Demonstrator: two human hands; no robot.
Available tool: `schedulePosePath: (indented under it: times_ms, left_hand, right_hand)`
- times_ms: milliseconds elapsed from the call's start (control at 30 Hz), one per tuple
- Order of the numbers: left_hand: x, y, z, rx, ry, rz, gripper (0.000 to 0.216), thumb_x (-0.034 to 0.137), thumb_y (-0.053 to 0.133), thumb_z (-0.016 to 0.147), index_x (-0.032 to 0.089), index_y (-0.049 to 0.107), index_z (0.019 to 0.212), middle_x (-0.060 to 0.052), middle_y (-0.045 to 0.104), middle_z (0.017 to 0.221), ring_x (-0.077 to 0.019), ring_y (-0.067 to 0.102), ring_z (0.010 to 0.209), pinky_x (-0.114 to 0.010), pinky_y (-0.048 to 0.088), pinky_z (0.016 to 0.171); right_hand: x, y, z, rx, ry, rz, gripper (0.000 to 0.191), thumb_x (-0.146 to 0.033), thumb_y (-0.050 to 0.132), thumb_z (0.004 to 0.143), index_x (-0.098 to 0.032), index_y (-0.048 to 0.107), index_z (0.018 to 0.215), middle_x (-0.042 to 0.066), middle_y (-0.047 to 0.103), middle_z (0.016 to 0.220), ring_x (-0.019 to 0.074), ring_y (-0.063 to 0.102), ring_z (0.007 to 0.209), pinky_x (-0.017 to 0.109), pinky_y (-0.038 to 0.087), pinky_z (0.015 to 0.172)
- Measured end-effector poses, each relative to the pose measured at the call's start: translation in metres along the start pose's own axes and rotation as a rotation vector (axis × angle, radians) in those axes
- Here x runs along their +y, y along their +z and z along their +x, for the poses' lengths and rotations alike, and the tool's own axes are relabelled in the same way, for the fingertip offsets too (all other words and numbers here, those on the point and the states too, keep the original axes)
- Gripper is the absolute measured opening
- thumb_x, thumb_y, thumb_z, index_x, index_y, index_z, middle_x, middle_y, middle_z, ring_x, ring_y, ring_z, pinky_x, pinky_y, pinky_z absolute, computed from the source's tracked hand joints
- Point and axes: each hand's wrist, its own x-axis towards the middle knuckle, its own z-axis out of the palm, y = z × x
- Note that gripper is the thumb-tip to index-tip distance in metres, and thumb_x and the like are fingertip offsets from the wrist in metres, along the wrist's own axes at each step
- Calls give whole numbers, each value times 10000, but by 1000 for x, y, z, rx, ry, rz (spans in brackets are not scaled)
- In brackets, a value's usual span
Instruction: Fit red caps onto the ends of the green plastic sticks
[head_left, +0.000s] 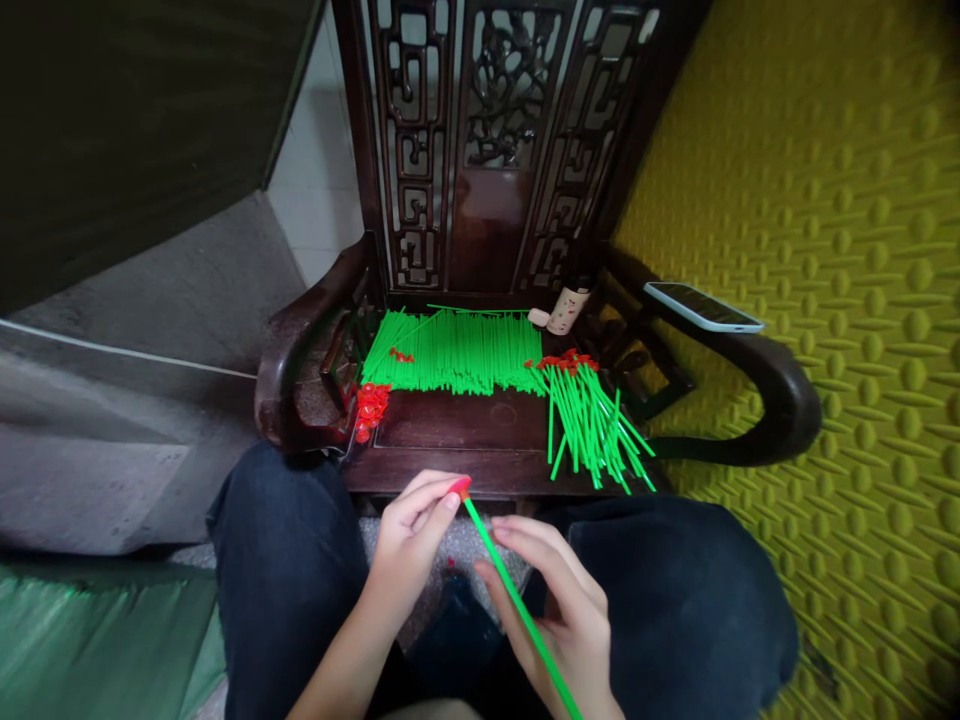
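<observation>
Cap (460,486) and green stick (517,600) hang before the chair (487,215); the cap is pinched in my left hand (412,525), presumably to steady that end, my right hand (568,600) curved slackly about the stick. Spare sticks (450,350) lie parallel on the seat (457,420), likely for easy picking.

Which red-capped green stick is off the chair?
The thin, straight green stick whose red, flared cap sits in the left hand's grip; the other capped ones lie on the dark wooden chair.
</observation>
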Motion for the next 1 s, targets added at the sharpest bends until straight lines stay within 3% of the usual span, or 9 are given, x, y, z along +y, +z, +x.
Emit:
schedulePosePath:
  times_ms: [133, 233, 367, 500, 600, 733, 833, 900, 1000]
  left_hand:
    - [-5, -6, 4, 66, -9, -34, 171, 251, 599, 828, 230, 724, 943, -40, 644, 1007, -160, 570, 999, -231, 443, 866]
    - [-10, -7, 5, 90, -31, -101, 172, 253, 605, 824, 236, 720, 952, -33, 639, 1023, -157, 566, 1007, -231, 428, 885]
    - [-13, -8, 5, 105, -39, -124, 180, 256, 611, 819, 227, 716, 962, -40, 637, 1042, -168, 566, 1023, -247, 424, 902]
    - [-14, -8, 4, 128, -37, -95, 193, 289, 617, 810, 211, 722, 952, -61, 644, 1071, -199, 561, 1067, -277, 430, 927]
    - [-18, -9, 6, 171, -76, -117, 288, 331, 620, 802, 237, 681, 1067, -67, 616, 1201, -226, 530, 1151, -328, 412, 983]
    - [-25, -13, 11, 215, -131, -163, 469, 392, 604, 803, 275, 545, 1253, -71, 552, 1318, -242, 495, 1210, -403, 373, 1034]
    - [-28, -14, 15, 202, -190, -141, 487, 422, 632, 767, 248, 569, 1217, -85, 559, 1313, -253, 514, 1189, -406, 393, 1019]
    - [-29, -12, 17, 201, -227, -122, 515, 434, 657, 736, 238, 574, 1205, -88, 575, 1295, -253, 533, 1170, -394, 413, 1003]
    - [-36, -8, 19, 197, -269, -103, 539, 448, 681, 695, 214, 592, 1172, -100, 606, 1253, -256, 561, 1135, -386, 431, 986]
  right_hand:
    - [0, -13, -7, -145, 160, 98, 272, -72, 651, 776, -248, 647, 984, 32, 687, 828, 173, 651, 768, 275, 526, 695]
    - [0, -22, -13, -264, 456, 267, 118, -243, 585, 861, -252, 655, 954, 34, 710, 792, 168, 662, 733, 265, 523, 675]
    - [2, -25, -22, -499, 796, 506, 350, -508, 518, 857, -186, 640, 919, 85, 725, 789, 145, 613, 594, 243, 473, 552]
    - [2, -18, -27, -656, 863, 341, 405, -521, 544, 834, -143, 652, 736, 67, 685, 667, 99, 475, 519, 208, 337, 476]
    - [6, -16, -19, -659, 868, 255, 433, -548, 573, 791, -140, 617, 650, 6, 580, 538, 70, 349, 457, 204, 257, 437]
    - [24, -48, 28, -474, 681, 36, 387, -513, 549, 807, -157, 593, 662, -12, 529, 565, 106, 456, 528, 215, 357, 495]
    - [51, -92, 86, -281, 636, -445, 315, -460, 489, 854, -174, 587, 766, -12, 562, 609, 128, 550, 561, 226, 438, 533]
    - [75, -116, 123, -262, 687, -584, 243, -386, 517, 867, -161, 600, 824, 5, 609, 668, 132, 596, 586, 241, 463, 579]
    - [114, -128, 161, -380, 819, -707, 174, -297, 584, 862, -129, 623, 840, 27, 647, 749, 123, 610, 606, 264, 499, 599]
